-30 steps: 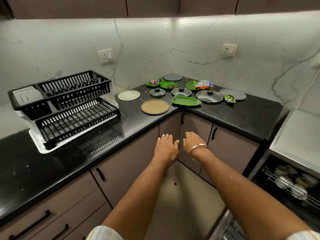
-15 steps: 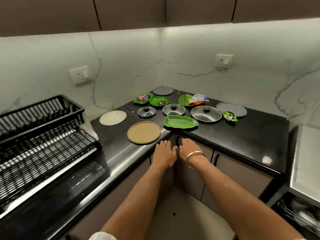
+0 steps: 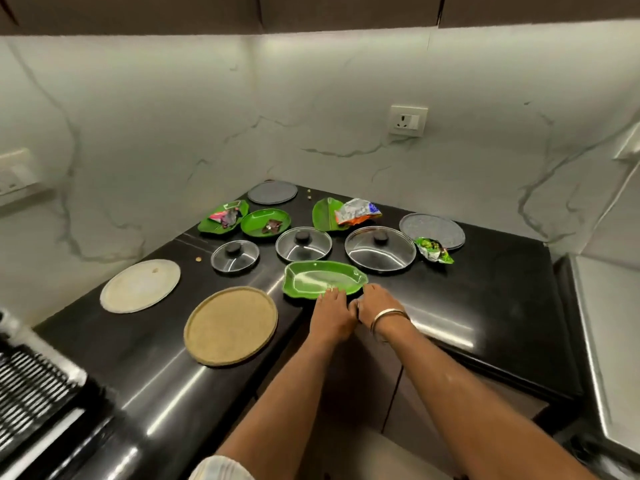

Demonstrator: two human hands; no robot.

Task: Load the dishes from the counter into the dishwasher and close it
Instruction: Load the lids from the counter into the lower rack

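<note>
Black corner counter (image 3: 485, 306), plates (image 3: 231, 325), glass lids (image 3: 380, 248), green dishes (image 3: 325, 279), wrappers (image 3: 433, 250)

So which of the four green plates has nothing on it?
The green leaf-shaped plate at the counter's front edge, by both hands; the three green plates behind the glass lids hold wrappers or scraps.

I have both arms stretched forward, side by side; my left hand (image 3: 330, 315) lies palm down, fingers straight and together; my right hand (image 3: 377, 304) sits just beside it, knuckles up, a metal bangle (image 3: 388, 318) round its wrist.
</note>
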